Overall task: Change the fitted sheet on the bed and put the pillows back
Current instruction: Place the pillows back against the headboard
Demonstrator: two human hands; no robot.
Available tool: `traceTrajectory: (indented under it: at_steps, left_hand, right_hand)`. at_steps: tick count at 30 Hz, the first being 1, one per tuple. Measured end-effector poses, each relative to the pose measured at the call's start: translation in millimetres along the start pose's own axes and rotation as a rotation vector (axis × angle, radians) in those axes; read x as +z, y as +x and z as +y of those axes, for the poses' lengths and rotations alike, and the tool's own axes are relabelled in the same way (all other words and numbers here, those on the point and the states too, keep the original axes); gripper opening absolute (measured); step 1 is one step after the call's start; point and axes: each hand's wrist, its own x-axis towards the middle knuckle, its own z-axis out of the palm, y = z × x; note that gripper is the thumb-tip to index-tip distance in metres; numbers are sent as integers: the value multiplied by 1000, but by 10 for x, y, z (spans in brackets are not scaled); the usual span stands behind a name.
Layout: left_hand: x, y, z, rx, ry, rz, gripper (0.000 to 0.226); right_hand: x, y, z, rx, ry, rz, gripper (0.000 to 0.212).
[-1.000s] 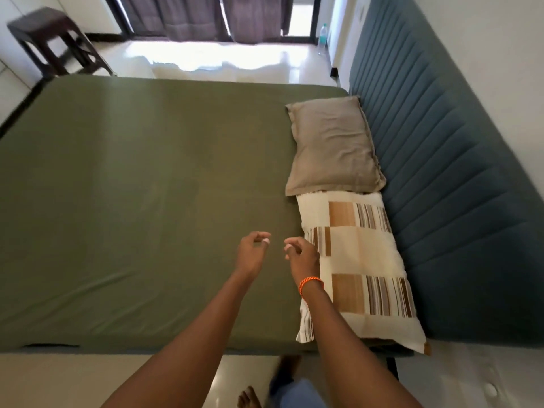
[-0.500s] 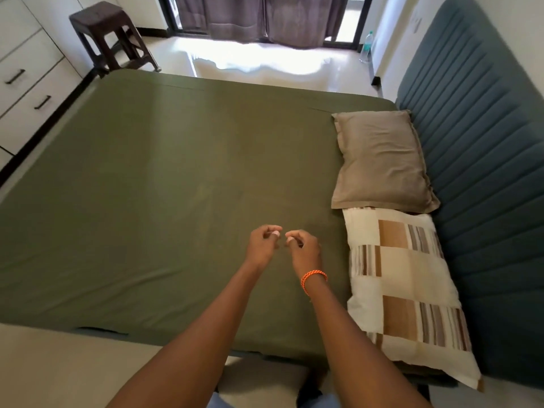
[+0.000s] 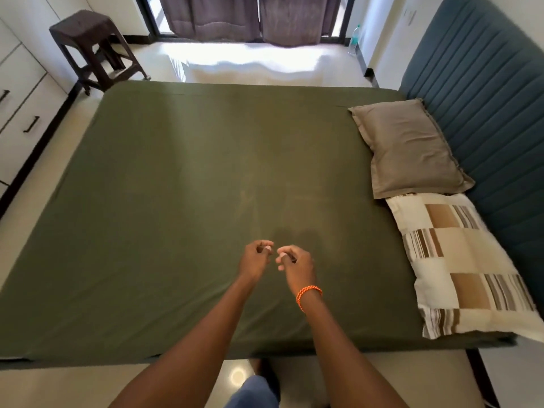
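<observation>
Hiding any held thing, curled hands (image 3: 275, 260).

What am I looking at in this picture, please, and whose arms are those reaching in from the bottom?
No machine here: a person wears a camera on the head, looking forward and down, so the arms are their own. The left hand and right hand, with an orange wristband, hover close together over the bed, fingers curled, holding nothing. The bed wears a green sheet, pulled smooth. Two pillows lie against the blue headboard on the right: a grey pillow farther off, a striped pillow nearer, their edges meeting. Beyond the bed stand a dark stool, curtains and a bottle; drawers line the left.
</observation>
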Motion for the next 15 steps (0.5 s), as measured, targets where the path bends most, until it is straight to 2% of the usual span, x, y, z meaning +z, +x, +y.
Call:
traceTrajectory:
  at_steps: [3, 6, 9, 11, 15]
  left_hand:
    - [-337, 33, -237, 6, 16, -42, 27]
    - [-609, 10, -577, 11, -27, -92, 17]
    - [-959, -172, -828, 15, -25, -104, 24]
    - [-1280, -404, -913, 17, -11, -92, 30]
    - [-1813, -747, -1223, 10, 15, -91, 28]
  right_hand:
    - [368, -196, -54, -10, -52, -10, 16]
    - [734, -360, -57, 11, -135, -16, 15]
    - [1135, -577, -6, 41, -174, -35, 22]
    - [1476, -810, 9, 51, -194, -50, 18]
    - [2091, -1244, 176, 79, -116, -27, 15]
